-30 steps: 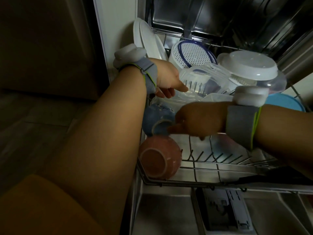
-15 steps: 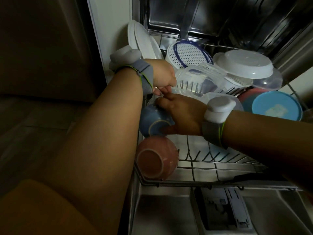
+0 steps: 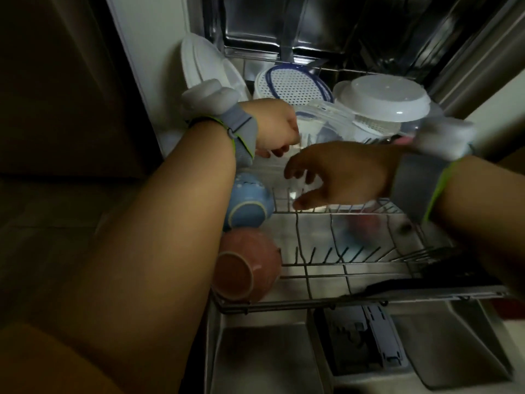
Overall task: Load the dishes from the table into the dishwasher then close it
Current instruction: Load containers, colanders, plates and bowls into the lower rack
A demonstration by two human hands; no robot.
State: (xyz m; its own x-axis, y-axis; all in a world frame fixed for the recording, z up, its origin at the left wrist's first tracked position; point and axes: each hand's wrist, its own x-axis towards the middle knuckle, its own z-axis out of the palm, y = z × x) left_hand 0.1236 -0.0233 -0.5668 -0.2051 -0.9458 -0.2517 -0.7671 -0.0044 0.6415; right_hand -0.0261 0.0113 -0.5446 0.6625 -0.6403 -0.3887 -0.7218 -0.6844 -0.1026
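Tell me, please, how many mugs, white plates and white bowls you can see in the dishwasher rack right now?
Mugs: 2, a blue mug and a pink mug
White plates: 2, the white plates
White bowls: 1, the white bowl
Total: 5

Two cups in rack left edge; containers behind.

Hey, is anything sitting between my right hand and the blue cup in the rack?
Nothing visible. The right hand hovers open over bare rack wires, and the blue cup lies to its left with only empty rack between; the left forearm covers the cup's far side.
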